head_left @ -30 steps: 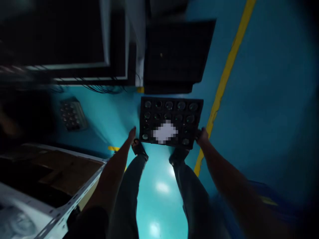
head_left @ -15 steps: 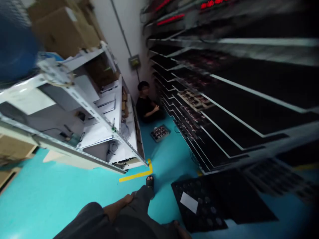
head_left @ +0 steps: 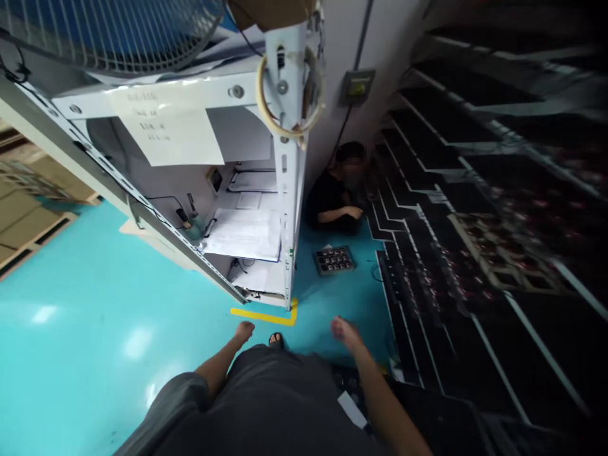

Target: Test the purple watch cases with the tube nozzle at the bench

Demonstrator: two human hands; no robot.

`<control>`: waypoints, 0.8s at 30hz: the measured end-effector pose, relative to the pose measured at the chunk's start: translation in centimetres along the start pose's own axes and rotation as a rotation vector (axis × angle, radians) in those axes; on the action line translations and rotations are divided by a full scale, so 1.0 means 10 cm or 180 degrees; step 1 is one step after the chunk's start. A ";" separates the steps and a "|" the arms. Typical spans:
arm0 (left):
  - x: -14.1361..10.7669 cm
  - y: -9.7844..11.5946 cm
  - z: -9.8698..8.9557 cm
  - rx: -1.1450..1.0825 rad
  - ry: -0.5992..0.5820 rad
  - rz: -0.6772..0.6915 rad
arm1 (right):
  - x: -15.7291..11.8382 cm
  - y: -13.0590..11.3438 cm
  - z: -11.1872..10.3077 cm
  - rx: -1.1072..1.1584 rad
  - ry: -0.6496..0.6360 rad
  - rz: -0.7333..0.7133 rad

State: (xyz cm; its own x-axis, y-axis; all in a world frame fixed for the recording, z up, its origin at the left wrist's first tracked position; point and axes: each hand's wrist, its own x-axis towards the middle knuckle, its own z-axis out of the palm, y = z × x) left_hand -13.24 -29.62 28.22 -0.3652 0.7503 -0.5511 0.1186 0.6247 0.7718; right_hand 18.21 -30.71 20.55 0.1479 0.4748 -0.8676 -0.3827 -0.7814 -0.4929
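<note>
My left hand [head_left: 245,330] hangs over the turquoise floor, left of my sandalled foot [head_left: 275,340] and close to a yellow floor line [head_left: 263,317]. Its fingers look loosely curled, with no object visible in them. Out in front on the right is my right hand [head_left: 346,332], slightly blurred, its fingers folded in and nothing showing in the grip. It is apart from the rack of dark shelves [head_left: 451,304] beside it. Below my right forearm, a white sheet [head_left: 352,410] lies on a dark tray, partly hidden by my body.
A white metal shelf unit [head_left: 285,209] with papers and a caged fan [head_left: 128,38] stands ahead on the left. Between it and the rack, a person [head_left: 332,196] sits low by the wall. A tray of small parts [head_left: 334,260] lies on the floor before them. Cardboard boxes [head_left: 42,202] are far left.
My view has turned left and come closer to the shelf unit. My right hand has swung forward from beside my leg; my left hand now shows clear of my thigh.
</note>
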 end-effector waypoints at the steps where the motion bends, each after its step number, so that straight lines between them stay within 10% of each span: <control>1: 0.12 0.07 0.01 -0.0131 0.0144 -0.0054 | 0.07 -0.24 0.15 -0.0026 -0.0023 -0.0147; 7: 0.55 0.75 0.13 -0.1167 0.0970 0.0229 | 0.29 -1.81 0.99 -0.0424 -0.0315 -0.1455; 13: 0.47 1.40 0.37 -0.2073 0.1578 0.0375 | 0.24 -3.04 1.94 -0.1773 -0.1061 -0.2647; 18: 0.31 1.72 0.56 -0.2455 0.1834 0.0040 | 0.10 -3.29 2.42 -0.3241 -0.1680 -0.2959; 24: 0.25 1.68 0.62 -0.2891 0.2168 -0.0245 | 0.14 -3.31 2.45 -0.4502 -0.2544 -0.3146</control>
State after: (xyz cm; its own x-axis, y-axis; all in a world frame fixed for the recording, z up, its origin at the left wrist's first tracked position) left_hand -6.39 -15.93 37.86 -0.8013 0.2697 -0.5340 -0.5374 0.0680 0.8406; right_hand 8.73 5.79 37.23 -0.7396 0.6226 -0.2557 0.5463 0.3333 -0.7685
